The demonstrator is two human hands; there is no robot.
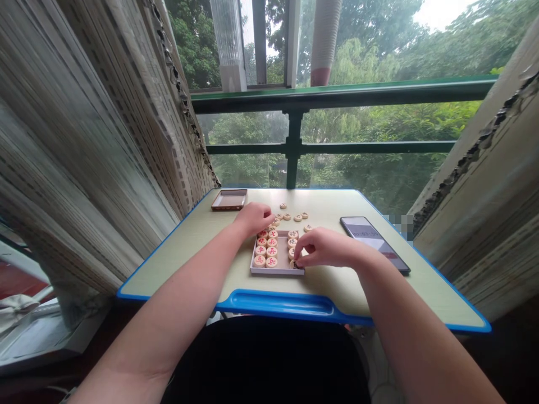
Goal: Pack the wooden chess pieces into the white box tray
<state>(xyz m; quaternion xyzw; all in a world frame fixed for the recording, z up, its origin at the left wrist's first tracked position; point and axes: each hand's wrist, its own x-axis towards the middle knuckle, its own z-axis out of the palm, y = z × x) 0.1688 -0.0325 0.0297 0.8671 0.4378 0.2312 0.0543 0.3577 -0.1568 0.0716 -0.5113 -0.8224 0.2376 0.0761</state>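
Note:
A shallow white box (278,271) sits near the middle of the table, holding round wooden Chinese chess pieces. Red-marked pieces (272,252) fill two columns on its left side, and dark-marked pieces (292,243) form a column along the right. My right hand (328,247) pinches a dark-marked chess piece (295,264) at the box's near right corner. Over the box's far left end, my left hand (255,217) has its fingers curled down beside loose pieces (276,222). What its fingertips hold, if anything, is hidden.
More loose pieces (287,216) lie beyond the box. A brown-edged box lid (229,200) rests at the far left, and a phone (374,244) showing a timer lies at the right. The table has a blue rim with a tray groove (280,303) in front.

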